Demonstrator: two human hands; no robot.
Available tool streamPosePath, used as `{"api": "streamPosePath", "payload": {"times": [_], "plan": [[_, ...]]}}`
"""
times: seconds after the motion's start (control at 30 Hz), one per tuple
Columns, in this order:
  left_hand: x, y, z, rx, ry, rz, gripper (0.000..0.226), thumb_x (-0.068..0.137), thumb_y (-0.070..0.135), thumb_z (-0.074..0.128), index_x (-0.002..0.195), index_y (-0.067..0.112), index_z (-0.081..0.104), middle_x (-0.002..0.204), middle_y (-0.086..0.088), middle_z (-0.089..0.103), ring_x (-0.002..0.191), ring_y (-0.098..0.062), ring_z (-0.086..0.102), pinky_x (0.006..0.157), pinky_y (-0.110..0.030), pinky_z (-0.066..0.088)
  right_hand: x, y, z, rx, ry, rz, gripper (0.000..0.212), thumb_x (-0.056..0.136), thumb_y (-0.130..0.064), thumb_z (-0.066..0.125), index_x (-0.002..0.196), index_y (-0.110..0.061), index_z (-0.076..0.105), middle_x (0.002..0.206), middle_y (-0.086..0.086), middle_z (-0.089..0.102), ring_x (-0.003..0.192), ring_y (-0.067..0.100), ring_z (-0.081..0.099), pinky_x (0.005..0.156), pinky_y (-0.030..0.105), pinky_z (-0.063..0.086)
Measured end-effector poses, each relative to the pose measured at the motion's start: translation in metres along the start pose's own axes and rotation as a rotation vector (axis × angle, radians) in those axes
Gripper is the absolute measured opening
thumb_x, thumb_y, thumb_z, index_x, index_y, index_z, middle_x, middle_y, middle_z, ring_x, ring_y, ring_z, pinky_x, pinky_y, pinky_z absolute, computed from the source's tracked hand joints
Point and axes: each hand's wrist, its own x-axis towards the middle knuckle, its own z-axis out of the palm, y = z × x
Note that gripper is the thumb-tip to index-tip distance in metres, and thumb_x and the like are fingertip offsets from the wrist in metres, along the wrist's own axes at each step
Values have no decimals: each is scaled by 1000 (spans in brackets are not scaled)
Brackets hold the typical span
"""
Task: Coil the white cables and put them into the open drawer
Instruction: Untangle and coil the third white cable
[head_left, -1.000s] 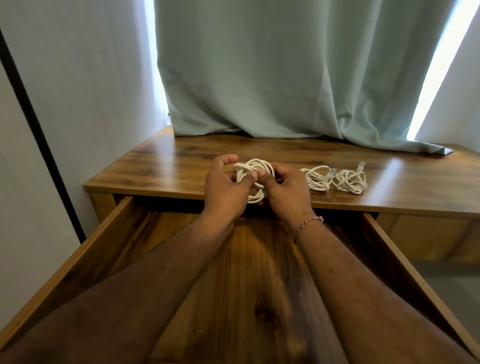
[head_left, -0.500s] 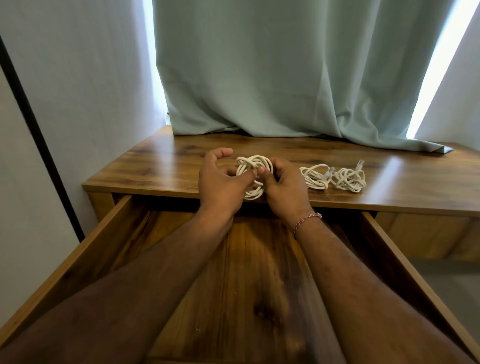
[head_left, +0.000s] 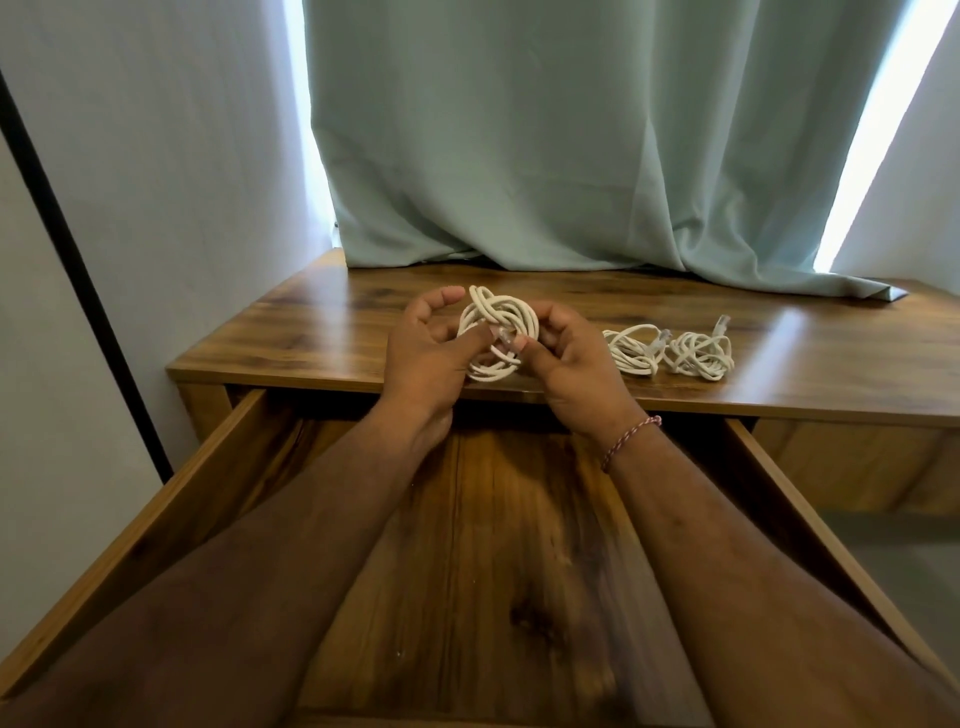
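Observation:
A coiled white cable (head_left: 497, 321) is held just above the front of the wooden desk top (head_left: 311, 332). My left hand (head_left: 423, 353) grips its left side, thumb pressed on the coil. My right hand (head_left: 574, 358) holds the right side, thumb and fingers pinching the cable's clear plug end at the coil's middle. Two more white cable bundles lie on the desk to the right: one (head_left: 634, 349) next to my right hand, another (head_left: 698, 356) beyond it with a plug sticking up. The open wooden drawer (head_left: 208, 483) lies below my forearms; no cables show in it.
A pale green curtain (head_left: 545, 156) hangs over the back of the desk, its hem resting on the wood at the right. A white wall with a black strip (head_left: 78, 270) stands at the left. Grey floor (head_left: 904, 566) shows right of the drawer.
Both hands have lifted the coil slightly and turned it; my thumbs now meet at the plug in the coil's middle. The two bundles on the desk have not moved.

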Motion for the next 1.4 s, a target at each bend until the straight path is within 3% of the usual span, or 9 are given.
{"api": "streamPosePath", "payload": {"times": [0.2,0.4,0.63,0.87,0.97,1.07,1.23,1.37,1.4], "plan": [[0,-1,-8,56,-231,-217,18,99,10,65,115,8,73,94,-11,79,85,-22,75,72,-35,64,-3,5,-3,254,-10,141,23,104,-2,53,123,-2,66,111,17,77,98,29,74,88,41,62],[0,-4,-8,194,-407,-277,17,100,23,66,106,11,76,102,-14,78,94,-26,76,76,-35,62,-5,8,-7,305,28,212,24,105,-7,52,121,-6,70,104,11,76,91,23,72,81,40,60],[4,-8,-12,355,-213,-55,17,94,17,75,111,18,73,95,-3,81,85,-18,79,72,-35,64,-4,6,1,238,67,324,22,105,-9,55,119,-8,73,105,15,78,82,19,74,65,27,61],[4,-14,-10,314,-304,-200,17,103,24,62,103,13,76,73,0,69,68,-12,70,65,-32,61,-5,9,0,277,199,324,29,94,-3,71,114,-13,52,98,16,78,84,37,75,82,56,60],[7,-16,-7,296,-165,-165,18,103,24,63,99,12,75,70,-1,72,69,-16,72,63,-32,62,-5,6,4,276,194,243,11,101,-20,65,100,-11,61,93,16,77,88,42,76,75,49,65],[9,-15,-7,301,-107,-112,19,103,26,63,102,12,76,80,-6,78,75,-19,76,66,-34,64,-4,9,6,-40,151,88,24,93,-41,73,93,-17,71,97,7,78,94,29,76,81,46,64],[11,-11,-8,210,-147,-199,21,105,23,58,104,7,72,78,-4,77,75,-20,77,67,-36,64,2,10,4,-415,318,8,8,92,-26,77,88,-26,70,102,-12,73,89,-4,66,79,11,53],[19,-4,-15,110,-31,-250,19,105,22,59,105,8,71,92,-12,72,69,-16,74,64,-37,64,5,14,0,-363,262,85,9,96,-27,71,89,-21,72,85,-3,78,75,11,77,70,34,64],[21,-4,-16,98,-21,-250,21,105,23,59,108,6,70,92,-13,68,70,-16,73,63,-37,64,4,13,0,-318,244,116,10,98,-25,70,92,-18,72,83,0,79,72,11,77,66,32,64]]}}
